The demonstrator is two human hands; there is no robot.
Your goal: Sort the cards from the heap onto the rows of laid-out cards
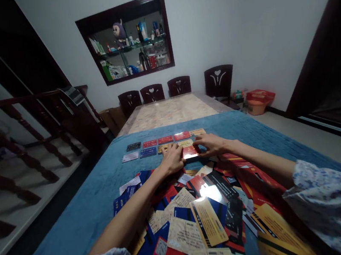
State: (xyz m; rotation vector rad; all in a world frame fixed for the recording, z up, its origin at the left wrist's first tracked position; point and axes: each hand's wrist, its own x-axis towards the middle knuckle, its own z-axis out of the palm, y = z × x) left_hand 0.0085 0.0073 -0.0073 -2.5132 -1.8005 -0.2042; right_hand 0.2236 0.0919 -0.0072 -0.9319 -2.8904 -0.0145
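Note:
A shiny red card (190, 152) is pinched by its two short sides between my left hand (173, 158) and my right hand (211, 143). It may be a small stack; its thickness is hard to make out. Right behind it lies a yellow card (186, 143), and another gold card is partly hidden by my left fingers. Two rows of cards lie flat beyond my hands: a black card (134, 146), red cards (150, 143), a gold card (197, 132), a pale card (130, 157) and a blue card (147, 152).
A messy heap of mixed cards (183, 233) spreads under my forearms, over a blue cloth (83, 210). The bare marble tabletop (168, 111) runs on behind the cloth. Dark chairs (219, 81) stand at the far end, and a wooden railing (13, 139) is at left.

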